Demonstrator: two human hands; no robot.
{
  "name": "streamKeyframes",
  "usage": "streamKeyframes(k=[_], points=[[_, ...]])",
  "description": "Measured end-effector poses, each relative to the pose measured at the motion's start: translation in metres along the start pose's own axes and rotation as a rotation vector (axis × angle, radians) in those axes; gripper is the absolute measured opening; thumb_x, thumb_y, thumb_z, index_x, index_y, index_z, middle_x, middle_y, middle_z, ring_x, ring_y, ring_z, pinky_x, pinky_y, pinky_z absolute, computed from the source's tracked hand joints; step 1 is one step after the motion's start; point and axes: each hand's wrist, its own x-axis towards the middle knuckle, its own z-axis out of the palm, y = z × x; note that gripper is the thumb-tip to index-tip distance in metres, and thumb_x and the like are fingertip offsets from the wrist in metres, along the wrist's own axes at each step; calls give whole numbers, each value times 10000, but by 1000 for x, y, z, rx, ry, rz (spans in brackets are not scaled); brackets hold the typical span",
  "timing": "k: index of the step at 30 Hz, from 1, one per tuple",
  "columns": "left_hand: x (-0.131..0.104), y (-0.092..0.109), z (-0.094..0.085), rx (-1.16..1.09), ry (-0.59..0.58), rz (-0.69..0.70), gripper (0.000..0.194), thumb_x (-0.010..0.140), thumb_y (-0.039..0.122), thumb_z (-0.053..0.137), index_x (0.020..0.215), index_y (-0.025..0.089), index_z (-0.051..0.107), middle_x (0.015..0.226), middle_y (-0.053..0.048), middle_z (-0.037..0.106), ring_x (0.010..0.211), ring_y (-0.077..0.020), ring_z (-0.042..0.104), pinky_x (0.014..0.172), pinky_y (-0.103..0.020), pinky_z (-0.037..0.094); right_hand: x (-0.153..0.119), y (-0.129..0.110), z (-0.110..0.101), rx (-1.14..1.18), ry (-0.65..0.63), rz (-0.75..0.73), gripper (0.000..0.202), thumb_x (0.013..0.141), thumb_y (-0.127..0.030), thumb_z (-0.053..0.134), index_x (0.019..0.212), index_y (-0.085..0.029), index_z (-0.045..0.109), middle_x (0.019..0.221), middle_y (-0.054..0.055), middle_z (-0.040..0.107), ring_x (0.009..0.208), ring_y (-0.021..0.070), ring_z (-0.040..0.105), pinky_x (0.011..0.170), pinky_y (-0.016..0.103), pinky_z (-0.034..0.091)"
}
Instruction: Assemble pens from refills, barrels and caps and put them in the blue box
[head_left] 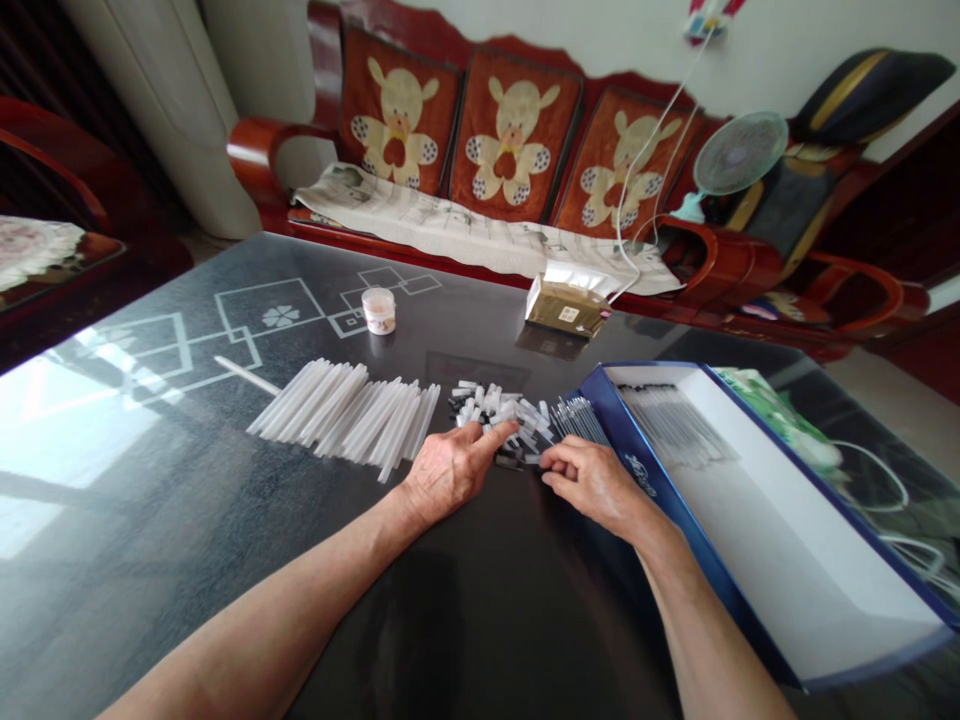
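My left hand [454, 468] reaches over a loose pile of small white and black pen caps [491, 402]. Its index finger is stretched across the near side of the pile, and its other fingers are partly hidden. Just right of the pile, my right hand [589, 482] has thumb and fingers pinched together, low over the table. What lies in that pinch is too small to make out. Slim grey pen refills [579, 420] lie in a row beyond it, against the box. Left of my left hand, many translucent white pen barrels [345, 412] lie side by side.
A blue open box [757, 520] with a white inside stands at the right, thin pens [671, 425] lined up at its far end. Farther back are a small round tub [379, 310] and a tissue pack [568, 305]. A green-and-white bag [780, 425] and white cable lie beyond the box.
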Motion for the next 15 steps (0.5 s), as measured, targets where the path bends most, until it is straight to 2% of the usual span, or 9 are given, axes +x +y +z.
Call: streamKeyframes(k=[4,7,10,15], points=[[0,0,0,-29,13,13,379,978,235,362,1337,239,482,772,3,585,682,-110,613,621,-178,490,0,-3,1,24,7,-11,66,741,-210,653,736,-239,711,727,12,613,612,142,557,589,273,432],[0,0,2,-82,36,43,378,986,271,362,1346,210,459,811,-16,623,697,-114,634,635,-183,502,1,-10,-2,248,-17,6,64,762,-238,649,783,-217,705,759,14,650,622,138,577,576,255,451],[0,2,2,-134,25,78,365,992,310,354,1303,163,476,867,-51,661,733,-132,657,663,-208,522,1,-19,-2,457,-59,103,106,780,-280,649,838,-197,681,748,5,673,656,143,623,604,245,488],[1,5,-1,-119,-45,96,330,997,322,333,1197,162,542,873,-54,665,758,-149,670,676,-239,535,3,-22,8,555,26,122,148,770,-296,676,878,-194,671,764,3,690,683,146,649,656,256,521]])
